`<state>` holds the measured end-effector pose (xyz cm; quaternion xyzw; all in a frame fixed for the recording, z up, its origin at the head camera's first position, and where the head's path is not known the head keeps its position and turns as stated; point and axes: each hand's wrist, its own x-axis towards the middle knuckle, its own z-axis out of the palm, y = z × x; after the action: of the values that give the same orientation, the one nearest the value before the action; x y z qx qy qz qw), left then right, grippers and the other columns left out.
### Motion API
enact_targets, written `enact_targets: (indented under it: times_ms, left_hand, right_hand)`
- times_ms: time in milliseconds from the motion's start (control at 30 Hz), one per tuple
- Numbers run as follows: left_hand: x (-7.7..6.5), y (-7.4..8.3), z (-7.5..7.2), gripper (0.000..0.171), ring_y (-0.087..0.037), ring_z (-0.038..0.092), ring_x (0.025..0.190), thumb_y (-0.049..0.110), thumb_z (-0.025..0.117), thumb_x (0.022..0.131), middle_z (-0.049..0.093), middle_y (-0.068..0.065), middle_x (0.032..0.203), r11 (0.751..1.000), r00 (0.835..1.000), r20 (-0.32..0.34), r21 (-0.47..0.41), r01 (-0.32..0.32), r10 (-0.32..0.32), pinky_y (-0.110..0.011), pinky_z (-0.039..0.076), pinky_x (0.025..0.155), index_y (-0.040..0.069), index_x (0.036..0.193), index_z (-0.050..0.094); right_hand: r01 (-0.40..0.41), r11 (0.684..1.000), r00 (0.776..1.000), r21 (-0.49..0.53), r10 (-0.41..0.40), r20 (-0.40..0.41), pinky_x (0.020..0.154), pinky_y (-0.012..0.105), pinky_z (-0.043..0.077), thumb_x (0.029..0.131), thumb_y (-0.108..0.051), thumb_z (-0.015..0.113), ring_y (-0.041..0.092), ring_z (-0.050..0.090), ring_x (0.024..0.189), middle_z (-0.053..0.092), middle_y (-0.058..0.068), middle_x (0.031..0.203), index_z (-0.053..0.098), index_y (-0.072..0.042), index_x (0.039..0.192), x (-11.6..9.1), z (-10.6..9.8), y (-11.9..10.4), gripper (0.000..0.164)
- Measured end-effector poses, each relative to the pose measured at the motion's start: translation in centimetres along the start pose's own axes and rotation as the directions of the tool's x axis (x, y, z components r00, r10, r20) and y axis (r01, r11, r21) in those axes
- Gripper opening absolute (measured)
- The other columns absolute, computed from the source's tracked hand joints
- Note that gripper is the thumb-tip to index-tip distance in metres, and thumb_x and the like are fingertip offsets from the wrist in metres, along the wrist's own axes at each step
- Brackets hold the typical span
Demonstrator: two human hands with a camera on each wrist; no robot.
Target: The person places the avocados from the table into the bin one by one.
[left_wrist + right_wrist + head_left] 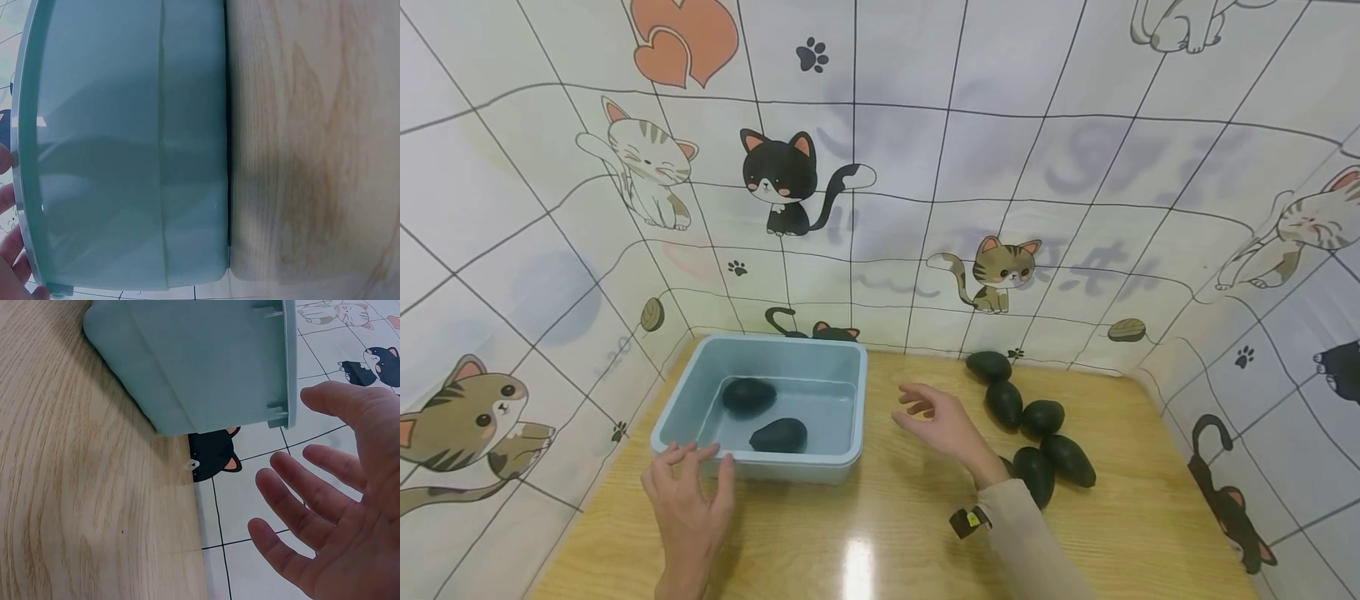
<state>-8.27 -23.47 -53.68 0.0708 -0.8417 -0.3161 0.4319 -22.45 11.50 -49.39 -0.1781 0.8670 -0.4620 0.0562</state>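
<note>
A light blue plastic bin (pixel 835 467) holds two dark green avocados, one avocado (pixel 749 395) near the back left and another avocado (pixel 779 435) toward the front. My left hand (pixel 688 500) rests its fingertips on the bin's near rim by the left corner; in the left wrist view the fingers (pixel 11 247) lie along that rim. To the right of the bin, my right hand (pixel 942 423) hovers above the table with nothing in it. Its fingers (pixel 300 497) are spread and loosely bent in the right wrist view.
Several more avocados (pixel 1042 418) lie in a loose group on the wooden table (pixel 820 533), right of my right forearm, which partly covers one. A wall covering with cartoon cats (pixel 895 167) stands behind and at both sides of the table.
</note>
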Motion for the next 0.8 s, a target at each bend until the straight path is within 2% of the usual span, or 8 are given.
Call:
enact_targets:
  times_ms: [200, 400, 667, 800]
  left_hand:
    - [-0.1, 0.2, -0.1, 0.024, -0.053, 0.044, 0.123, 0.018, 0.072, 0.088, 0.055, -0.032, 0.117, 1.000, 1.000, -0.001, -0.003, 0.001, -0.001, -0.058, 0.029, 0.100, -0.001, 0.102, 0.071]
    - [-0.1, 0.0, -0.1, 0.023, -0.052, 0.044, 0.124, 0.018, 0.074, 0.087, 0.056, -0.031, 0.118, 1.000, 1.000, -0.009, -0.009, -0.001, 0.000, -0.058, 0.029, 0.101, 0.000, 0.102, 0.072]
    - [-0.2, -0.3, 0.1, 0.025, -0.052, 0.045, 0.122, 0.018, 0.074, 0.085, 0.056, -0.031, 0.116, 1.000, 0.999, -0.035, -0.009, -0.025, 0.024, -0.058, 0.029, 0.099, 0.000, 0.102, 0.072]
    - [-0.1, -0.1, 0.0, 0.025, -0.052, 0.044, 0.121, 0.019, 0.073, 0.087, 0.055, -0.031, 0.117, 1.000, 1.000, -0.016, -0.002, -0.020, 0.020, -0.057, 0.029, 0.100, -0.001, 0.102, 0.071]
  right_hand:
    - [-0.011, 1.000, 1.000, 0.008, 0.011, -0.004, 0.104, 0.054, 0.055, 0.097, -0.032, 0.076, 0.029, 0.073, 0.115, 0.074, 0.013, 0.133, 0.063, -0.015, 0.147, -0.6, -0.3, 0.2, 0.054]
    - [-0.018, 1.000, 0.999, -0.007, 0.018, -0.032, 0.102, 0.050, 0.055, 0.097, -0.031, 0.077, 0.025, 0.073, 0.113, 0.075, 0.005, 0.130, 0.064, -0.018, 0.146, -1.0, -0.6, 0.9, 0.052]
    - [-0.027, 0.999, 0.999, -0.020, 0.027, -0.030, 0.103, 0.052, 0.055, 0.098, -0.032, 0.077, 0.024, 0.073, 0.115, 0.074, 0.011, 0.133, 0.064, -0.017, 0.146, -1.6, -0.7, 1.8, 0.052]
    - [-0.052, 0.998, 0.998, -0.041, 0.051, -0.033, 0.104, 0.053, 0.054, 0.098, -0.032, 0.076, 0.027, 0.072, 0.117, 0.074, 0.011, 0.134, 0.064, -0.016, 0.145, -1.8, -0.9, 2.4, 0.052]
